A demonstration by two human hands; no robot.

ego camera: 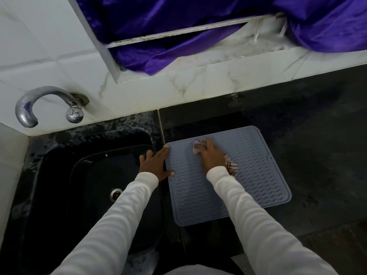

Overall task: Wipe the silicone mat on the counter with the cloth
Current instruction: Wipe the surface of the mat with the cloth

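A grey-blue silicone mat [256, 175] with wavy ridges lies flat on the dark counter [317, 145]. My right hand [211, 157] presses a bunched pink-and-white checked cloth [231, 167] onto the mat's upper middle; cloth shows beyond my fingertips and beside my wrist. My left hand [155, 165] lies flat with spread fingers on the mat's left edge, index finger at the top left corner, thumb on the mat.
A black sink [95, 175] with a metal drain [115, 193] sits just left of the mat. A chrome tap [39, 104] curves from the white tiled wall [139, 92]. Purple fabric [178, 26] hangs over a window ledge at the back. The counter looks wet.
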